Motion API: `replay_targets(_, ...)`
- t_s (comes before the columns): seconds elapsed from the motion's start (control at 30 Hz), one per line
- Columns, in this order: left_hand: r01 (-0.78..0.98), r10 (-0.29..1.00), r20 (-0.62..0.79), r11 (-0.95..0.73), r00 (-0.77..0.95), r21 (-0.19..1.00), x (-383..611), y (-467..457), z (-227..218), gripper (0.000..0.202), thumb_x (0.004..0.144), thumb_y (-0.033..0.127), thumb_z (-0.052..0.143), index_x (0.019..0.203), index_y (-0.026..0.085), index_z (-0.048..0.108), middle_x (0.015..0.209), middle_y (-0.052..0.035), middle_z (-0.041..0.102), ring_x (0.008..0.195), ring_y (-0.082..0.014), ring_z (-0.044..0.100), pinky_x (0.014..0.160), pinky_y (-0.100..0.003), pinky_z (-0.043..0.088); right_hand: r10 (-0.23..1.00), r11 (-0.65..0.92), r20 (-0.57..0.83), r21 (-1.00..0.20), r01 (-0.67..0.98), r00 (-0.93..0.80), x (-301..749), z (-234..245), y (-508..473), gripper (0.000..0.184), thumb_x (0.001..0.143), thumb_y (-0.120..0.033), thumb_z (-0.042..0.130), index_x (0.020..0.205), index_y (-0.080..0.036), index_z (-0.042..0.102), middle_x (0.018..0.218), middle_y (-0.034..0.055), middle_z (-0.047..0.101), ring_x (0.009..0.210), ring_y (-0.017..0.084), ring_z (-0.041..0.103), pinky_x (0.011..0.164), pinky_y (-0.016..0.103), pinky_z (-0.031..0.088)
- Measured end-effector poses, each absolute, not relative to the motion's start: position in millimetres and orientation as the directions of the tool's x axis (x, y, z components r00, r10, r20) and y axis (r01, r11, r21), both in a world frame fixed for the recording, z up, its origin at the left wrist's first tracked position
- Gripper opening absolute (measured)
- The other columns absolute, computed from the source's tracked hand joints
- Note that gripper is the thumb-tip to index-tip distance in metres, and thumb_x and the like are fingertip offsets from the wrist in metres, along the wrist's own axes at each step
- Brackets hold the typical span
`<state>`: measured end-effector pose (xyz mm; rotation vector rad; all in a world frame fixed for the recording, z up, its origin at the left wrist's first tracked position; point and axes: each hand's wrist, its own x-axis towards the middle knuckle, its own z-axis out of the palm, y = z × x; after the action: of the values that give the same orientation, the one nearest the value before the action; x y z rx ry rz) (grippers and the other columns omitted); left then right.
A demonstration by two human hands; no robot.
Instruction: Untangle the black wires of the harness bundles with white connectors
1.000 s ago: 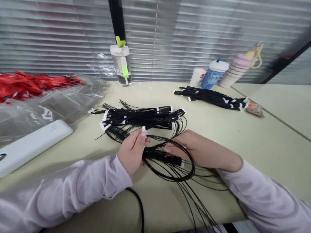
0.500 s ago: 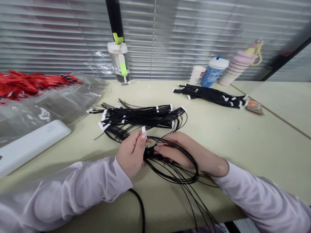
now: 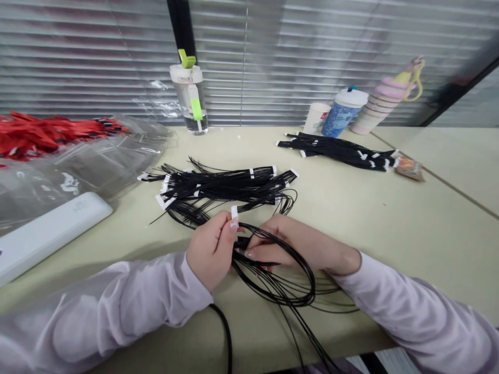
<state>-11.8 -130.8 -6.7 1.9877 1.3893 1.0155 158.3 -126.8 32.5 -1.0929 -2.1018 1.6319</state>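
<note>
Closed around a looped bundle of thin black wires (image 3: pixel 307 280) is my left hand (image 3: pixel 213 248), thumb on top. A white connector (image 3: pixel 234 214) sticks up past that thumb. Just to the right, my right hand (image 3: pixel 286 244) pinches a dark part of the same bundle near the left fingers; what exactly lies between its fingertips is partly hidden. Loose wire ends fan out below and right, some running over the table's front edge. Beyond my hands lies a pile of black wire harnesses (image 3: pixel 222 186) with white end connectors. A thicker black cable (image 3: pixel 226 332) emerges below my left wrist.
At left are red harnesses (image 3: pixel 42 135) on clear plastic bags (image 3: pixel 113 166) and a white power bank (image 3: pixel 58 231). A water bottle (image 3: pixel 189 98), paper cup (image 3: pixel 315 118), blue cup (image 3: pixel 343 113) and pink bottle (image 3: pixel 376 106) stand at the back. Black bundles (image 3: pixel 339 150) and a small packet (image 3: pixel 409 169) lie right.
My right hand has shifted slightly left and down, closer to the left fingers. The wire loop and its loose ends have shifted a little. My left hand keeps its grip.
</note>
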Motion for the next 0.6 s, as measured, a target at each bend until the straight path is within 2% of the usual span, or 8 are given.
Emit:
replay_targets(0.23,0.557,0.934,0.278,-0.357,0.224,0.75,-12.8,-130.6,-6.2,0.025,0.088,0.027,0.034,0.071,0.018,0.05,0.061,0.001,0.057,0.056,-0.011,0.053,0.053,-0.022,0.039,0.68,0.155,-0.202,-0.9,0.407,-0.705,159.9,29.6,-125.5,0.029,0.082,-0.034,0.047,0.062,-0.014,0.052,0.054,-0.0032,0.045,0.049,0.005,0.035,0.045,0.019,0.029)
replay_targets(0.4,0.563,0.934,0.274,-0.358,0.232,0.745,-13.1,-130.2,-6.0,0.028,0.089,0.03,0.032,0.07,0.018,0.049,0.058,0.0014,0.054,0.054,-0.011,0.052,0.051,-0.021,0.038,0.697,0.153,-0.208,-0.891,0.426,-0.686,158.7,29.7,-126.4,0.031,0.084,-0.034,0.043,0.06,-0.015,0.049,0.055,-0.0022,0.049,0.05,0.006,0.041,0.048,0.02,0.035)
replay_targets(0.5,0.574,0.935,0.261,-0.352,0.239,0.74,-13.4,-129.7,-6.5,0.027,0.088,0.03,0.032,0.07,0.019,0.049,0.057,0.0016,0.053,0.054,-0.0111,0.051,0.05,-0.021,0.038,0.713,0.165,-0.222,-0.869,0.466,-0.666,157.1,29.7,-127.6,0.031,0.083,-0.035,0.044,0.06,-0.015,0.049,0.055,-0.0022,0.049,0.05,0.006,0.04,0.047,0.02,0.034)
replay_targets(0.6,0.571,0.937,0.251,-0.348,0.245,0.744,-13.6,-129.2,-6.2,0.027,0.088,0.03,0.033,0.069,0.019,0.048,0.059,0.0011,0.054,0.057,-0.0116,0.053,0.051,-0.021,0.039,0.729,0.228,-0.169,-0.854,0.468,-0.663,155.2,29.3,-128.7,0.025,0.083,-0.028,0.044,0.062,-0.015,0.048,0.056,-0.0033,0.048,0.051,0.006,0.039,0.048,0.02,0.033)
